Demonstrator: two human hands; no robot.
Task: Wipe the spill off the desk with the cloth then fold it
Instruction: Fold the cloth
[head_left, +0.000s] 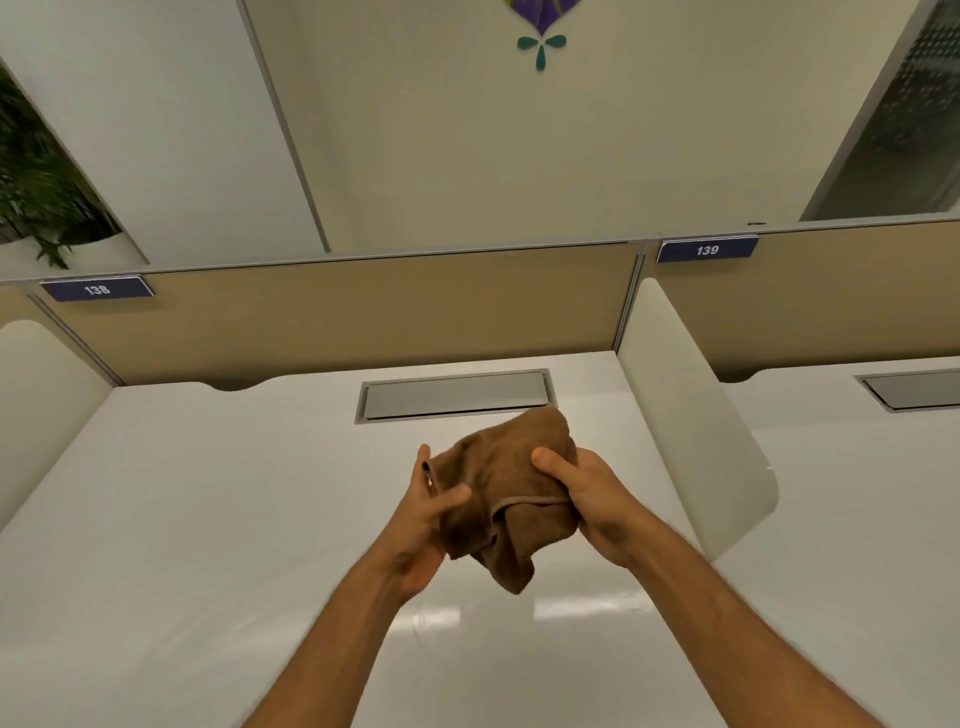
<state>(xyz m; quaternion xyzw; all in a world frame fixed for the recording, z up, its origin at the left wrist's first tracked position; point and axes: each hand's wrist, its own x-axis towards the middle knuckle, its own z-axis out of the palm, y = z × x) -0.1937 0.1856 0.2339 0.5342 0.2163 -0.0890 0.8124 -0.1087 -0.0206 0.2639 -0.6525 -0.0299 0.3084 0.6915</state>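
Brown cloth (511, 499) is held bunched above the white desk (208, 519), clear of its surface, in front of the grey cable tray lid (454, 395). Left hand (426, 519) is pinching the cloth's left edge, thumb on top. Right hand (587, 493) is gripping the right side, thumb pressed into the fabric. Tan partition (363, 312) is seen behind, labelled 138 (97, 289).

Even, warm indoor light, pale glare patches on the glossy desk (182, 545), wide-angle bending at edges, slight overall softness.
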